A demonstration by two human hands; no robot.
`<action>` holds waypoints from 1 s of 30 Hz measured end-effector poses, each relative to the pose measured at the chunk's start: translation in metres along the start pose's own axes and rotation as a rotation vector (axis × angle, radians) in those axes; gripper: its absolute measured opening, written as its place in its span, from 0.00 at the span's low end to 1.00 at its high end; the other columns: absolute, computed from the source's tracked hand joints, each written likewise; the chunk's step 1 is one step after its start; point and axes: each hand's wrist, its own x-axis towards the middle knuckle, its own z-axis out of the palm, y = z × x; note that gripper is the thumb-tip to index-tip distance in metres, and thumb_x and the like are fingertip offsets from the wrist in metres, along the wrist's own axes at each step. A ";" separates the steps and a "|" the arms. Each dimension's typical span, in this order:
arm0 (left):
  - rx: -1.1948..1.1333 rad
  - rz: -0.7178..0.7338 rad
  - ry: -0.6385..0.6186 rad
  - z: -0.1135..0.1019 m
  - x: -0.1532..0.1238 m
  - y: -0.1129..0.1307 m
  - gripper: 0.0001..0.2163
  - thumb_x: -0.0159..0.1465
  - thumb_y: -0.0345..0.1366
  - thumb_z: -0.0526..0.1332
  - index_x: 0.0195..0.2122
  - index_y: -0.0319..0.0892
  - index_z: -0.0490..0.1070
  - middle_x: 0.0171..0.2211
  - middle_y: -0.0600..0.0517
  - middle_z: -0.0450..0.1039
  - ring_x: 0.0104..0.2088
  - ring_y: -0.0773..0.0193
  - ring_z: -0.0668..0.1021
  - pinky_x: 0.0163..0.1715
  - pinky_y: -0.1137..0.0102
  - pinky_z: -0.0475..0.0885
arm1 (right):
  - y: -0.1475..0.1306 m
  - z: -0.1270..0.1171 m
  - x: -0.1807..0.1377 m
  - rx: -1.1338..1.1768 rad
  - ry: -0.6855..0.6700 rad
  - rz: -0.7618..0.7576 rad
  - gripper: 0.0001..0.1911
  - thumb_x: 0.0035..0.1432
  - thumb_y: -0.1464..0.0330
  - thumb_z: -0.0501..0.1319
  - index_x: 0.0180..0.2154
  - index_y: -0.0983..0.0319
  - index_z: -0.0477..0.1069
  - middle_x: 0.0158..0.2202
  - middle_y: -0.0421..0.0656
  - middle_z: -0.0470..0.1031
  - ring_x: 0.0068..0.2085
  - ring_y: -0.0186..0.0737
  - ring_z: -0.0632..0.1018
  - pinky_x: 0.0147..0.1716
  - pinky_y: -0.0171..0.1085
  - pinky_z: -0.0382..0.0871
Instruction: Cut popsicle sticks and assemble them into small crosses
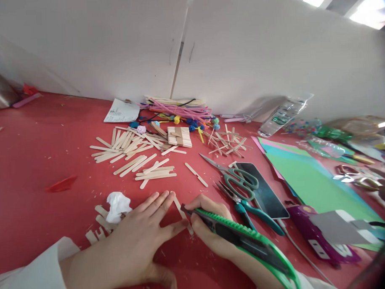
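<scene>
My left hand (148,238) lies with its fingers spread on the red table. Its fingertips press on a wooden craft stick (178,205), covering part of it. My right hand (210,222) is closed around a green utility knife (246,237). The knife's dark blade tip rests at the stick's edge, close to my left index finger; I cannot tell how deep it bites. A crumpled white tissue (118,205) and several cut stick pieces (102,219) sit beside my left hand. Just beyond both hands lies a notched stick (196,174).
Behind the hands are loose craft sticks (126,142), a bundle of sticks (179,137) and pink pipe cleaners (178,109). To the right lie scissors (241,183), teal pliers (261,216), a phone (266,192), coloured paper (307,178), a purple tool (322,237) and a plastic bottle (281,118).
</scene>
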 end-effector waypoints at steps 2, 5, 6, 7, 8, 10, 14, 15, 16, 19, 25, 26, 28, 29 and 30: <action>-0.002 0.001 0.005 0.000 0.000 0.000 0.39 0.47 0.60 0.59 0.59 0.52 0.55 0.64 0.42 0.37 0.61 0.40 0.48 0.55 0.46 0.53 | 0.001 -0.001 0.000 -0.010 -0.032 0.007 0.05 0.49 0.74 0.53 0.29 0.61 0.64 0.18 0.34 0.66 0.18 0.27 0.66 0.19 0.27 0.60; -0.003 -0.001 -0.013 0.000 0.000 0.000 0.39 0.48 0.60 0.58 0.59 0.52 0.55 0.64 0.41 0.37 0.61 0.40 0.48 0.55 0.46 0.54 | 0.002 -0.002 -0.001 -0.005 -0.055 0.015 0.05 0.49 0.74 0.53 0.30 0.61 0.64 0.19 0.35 0.67 0.18 0.27 0.67 0.20 0.27 0.60; -0.005 0.000 -0.015 0.000 0.000 0.000 0.39 0.48 0.60 0.57 0.59 0.52 0.55 0.64 0.41 0.37 0.61 0.40 0.48 0.55 0.46 0.54 | 0.002 -0.002 -0.001 -0.001 -0.069 0.022 0.05 0.50 0.74 0.52 0.31 0.61 0.63 0.19 0.35 0.66 0.18 0.27 0.66 0.20 0.27 0.60; -0.008 0.001 -0.011 0.001 -0.001 0.000 0.39 0.48 0.60 0.58 0.59 0.52 0.54 0.64 0.41 0.37 0.61 0.40 0.48 0.55 0.46 0.54 | 0.002 -0.003 0.000 0.000 -0.084 0.028 0.04 0.50 0.74 0.52 0.31 0.61 0.63 0.19 0.34 0.66 0.18 0.27 0.65 0.19 0.26 0.60; -0.012 0.004 -0.004 0.001 -0.001 -0.001 0.39 0.47 0.60 0.58 0.59 0.52 0.55 0.64 0.42 0.36 0.61 0.39 0.48 0.55 0.45 0.54 | 0.001 -0.003 0.001 -0.006 -0.100 0.030 0.04 0.50 0.74 0.52 0.31 0.61 0.63 0.18 0.34 0.65 0.17 0.26 0.64 0.19 0.26 0.59; -0.026 0.009 0.014 0.001 -0.001 -0.002 0.39 0.47 0.60 0.59 0.59 0.51 0.56 0.64 0.42 0.36 0.61 0.39 0.48 0.55 0.45 0.53 | -0.003 -0.005 0.004 -0.037 -0.128 0.022 0.04 0.48 0.74 0.52 0.29 0.61 0.62 0.17 0.33 0.63 0.16 0.26 0.62 0.18 0.26 0.58; -0.057 0.025 0.022 -0.001 -0.001 -0.002 0.36 0.48 0.60 0.58 0.56 0.49 0.61 0.64 0.42 0.37 0.61 0.39 0.49 0.56 0.46 0.53 | -0.011 -0.006 0.009 -0.081 -0.172 0.024 0.06 0.44 0.76 0.51 0.26 0.61 0.61 0.17 0.33 0.61 0.17 0.26 0.61 0.19 0.26 0.57; -0.059 0.025 0.020 -0.002 -0.001 -0.002 0.36 0.48 0.60 0.58 0.56 0.49 0.61 0.64 0.42 0.37 0.61 0.39 0.49 0.56 0.46 0.53 | -0.010 -0.006 0.009 -0.073 -0.174 0.032 0.06 0.44 0.76 0.51 0.26 0.61 0.61 0.17 0.33 0.62 0.17 0.26 0.61 0.19 0.26 0.57; -0.059 0.026 0.018 -0.002 0.000 -0.002 0.37 0.47 0.60 0.58 0.57 0.49 0.61 0.64 0.42 0.37 0.61 0.39 0.48 0.56 0.46 0.53 | -0.009 -0.005 0.008 -0.057 -0.167 0.037 0.06 0.45 0.76 0.51 0.27 0.61 0.62 0.18 0.33 0.62 0.17 0.26 0.62 0.18 0.26 0.57; -0.053 0.035 0.027 0.000 0.000 -0.003 0.38 0.47 0.60 0.58 0.58 0.50 0.57 0.65 0.43 0.37 0.62 0.40 0.48 0.56 0.46 0.52 | -0.001 -0.003 0.002 0.026 -0.080 0.010 0.04 0.48 0.74 0.52 0.29 0.61 0.63 0.18 0.34 0.65 0.17 0.27 0.63 0.18 0.27 0.58; -0.034 0.074 0.043 0.004 0.000 -0.005 0.39 0.48 0.60 0.58 0.60 0.53 0.53 0.65 0.45 0.36 0.62 0.41 0.47 0.57 0.47 0.51 | 0.005 -0.002 0.000 0.022 0.032 -0.005 0.04 0.49 0.72 0.53 0.30 0.60 0.65 0.18 0.36 0.69 0.18 0.29 0.67 0.19 0.28 0.62; -0.034 0.074 0.041 0.004 0.000 -0.005 0.39 0.48 0.60 0.58 0.60 0.53 0.53 0.65 0.45 0.35 0.62 0.41 0.47 0.57 0.47 0.51 | 0.004 -0.003 0.000 0.012 0.021 -0.005 0.04 0.49 0.72 0.53 0.30 0.60 0.65 0.18 0.36 0.68 0.18 0.29 0.67 0.19 0.28 0.61; -0.035 0.062 0.026 0.003 -0.001 -0.005 0.38 0.49 0.60 0.57 0.60 0.53 0.53 0.65 0.44 0.34 0.62 0.40 0.47 0.56 0.46 0.51 | 0.003 -0.003 0.002 -0.001 -0.001 -0.013 0.04 0.49 0.73 0.53 0.29 0.61 0.65 0.19 0.35 0.68 0.18 0.28 0.66 0.18 0.27 0.60; -0.035 0.054 0.015 0.002 -0.001 -0.004 0.38 0.50 0.60 0.56 0.60 0.53 0.53 0.65 0.44 0.34 0.62 0.39 0.47 0.56 0.45 0.51 | 0.003 -0.003 0.002 -0.003 -0.004 -0.019 0.05 0.49 0.73 0.53 0.29 0.61 0.65 0.19 0.35 0.68 0.18 0.27 0.66 0.18 0.27 0.60; -0.036 0.046 0.002 0.002 -0.001 -0.003 0.37 0.50 0.60 0.56 0.60 0.53 0.53 0.65 0.43 0.34 0.62 0.39 0.47 0.55 0.45 0.52 | 0.002 -0.004 0.003 -0.002 -0.004 -0.027 0.05 0.49 0.74 0.53 0.29 0.61 0.65 0.19 0.35 0.68 0.18 0.27 0.66 0.18 0.27 0.59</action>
